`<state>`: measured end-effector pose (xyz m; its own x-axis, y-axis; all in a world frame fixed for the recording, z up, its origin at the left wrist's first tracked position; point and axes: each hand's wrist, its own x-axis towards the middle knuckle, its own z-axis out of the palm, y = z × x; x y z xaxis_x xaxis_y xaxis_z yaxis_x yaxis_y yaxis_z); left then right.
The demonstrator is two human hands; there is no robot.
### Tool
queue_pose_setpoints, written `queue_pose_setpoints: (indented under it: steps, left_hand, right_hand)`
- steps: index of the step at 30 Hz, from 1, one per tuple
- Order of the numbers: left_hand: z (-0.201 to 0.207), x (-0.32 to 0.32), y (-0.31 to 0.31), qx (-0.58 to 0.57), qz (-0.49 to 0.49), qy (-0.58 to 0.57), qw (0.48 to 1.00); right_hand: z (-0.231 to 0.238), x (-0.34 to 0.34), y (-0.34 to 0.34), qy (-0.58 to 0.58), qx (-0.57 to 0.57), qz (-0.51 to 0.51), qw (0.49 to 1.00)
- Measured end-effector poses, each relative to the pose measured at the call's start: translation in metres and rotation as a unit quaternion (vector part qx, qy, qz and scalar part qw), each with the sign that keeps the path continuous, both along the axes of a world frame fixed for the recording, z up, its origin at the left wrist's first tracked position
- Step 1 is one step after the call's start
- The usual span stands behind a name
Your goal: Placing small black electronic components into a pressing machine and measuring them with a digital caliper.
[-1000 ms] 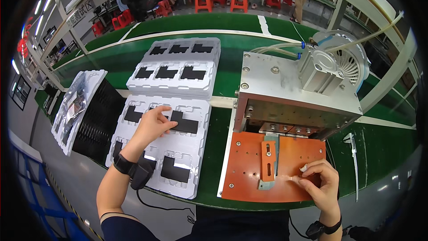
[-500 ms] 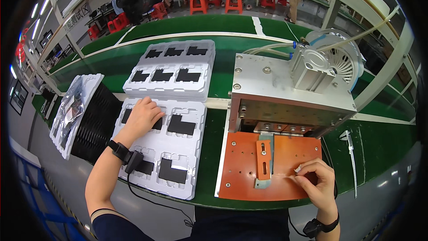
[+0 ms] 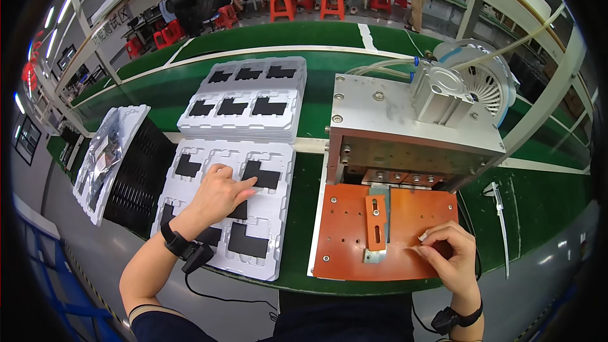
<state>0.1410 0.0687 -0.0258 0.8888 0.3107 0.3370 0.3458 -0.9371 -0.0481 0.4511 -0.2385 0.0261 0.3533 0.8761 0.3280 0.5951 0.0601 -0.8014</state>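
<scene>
Far left: a clear bagged tray [image 3: 107, 152] leans on a stack of black trays [image 3: 142, 174]. Beside them, a near white tray [image 3: 278, 228] holds flat black parts in pockets; a stack of like white trays [image 3: 250, 123] sits beyond it. The left hand [image 3: 218, 193] lies flat over the near tray, fingers spread, forefinger tip touching one black part [image 3: 265, 176]; nothing gripped. Right of the trays, an orange fixture plate [image 3: 345, 240] with a small upright orange block [image 3: 375, 215] sits under a grey metal press [image 3: 405, 126]. The right hand [image 3: 446, 259] rests on the plate's near right corner, fingertips pinched together on a small pale piece [image 3: 422, 237], too small to identify. A white tool [image 3: 500, 215] lies far right on the green mat.
</scene>
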Motion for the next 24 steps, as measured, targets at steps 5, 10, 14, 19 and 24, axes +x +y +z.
queue_pose_setpoints:
  steps: [5, 10, 14, 19, 24]
  left_hand:
    - [0.004, 0.002, -0.002, -0.035, 0.030, 0.019, 0.999]
    - [0.061, 0.039, -0.036, -0.096, -0.011, -0.071, 0.993]
    - [0.103, 0.105, -0.099, -0.117, -0.192, -0.094, 0.970]
    - [0.091, 0.177, -0.165, -0.157, -0.257, -0.048, 0.952]
    - [0.069, 0.209, -0.163, -0.194, -0.269, -0.022, 0.943]
  right_hand:
    - [0.001, 0.001, -0.003, 0.001, 0.001, 0.005, 1.000]
    - [-0.009, 0.006, -0.010, 0.177, -0.010, -0.031, 0.984]
    - [-0.013, 0.007, -0.009, 0.212, 0.150, -0.093, 0.961]
    - [-0.013, 0.002, -0.032, 0.006, 0.263, -0.135, 0.955]
    - [0.005, -0.003, -0.044, -0.153, 0.059, -0.102, 0.981]
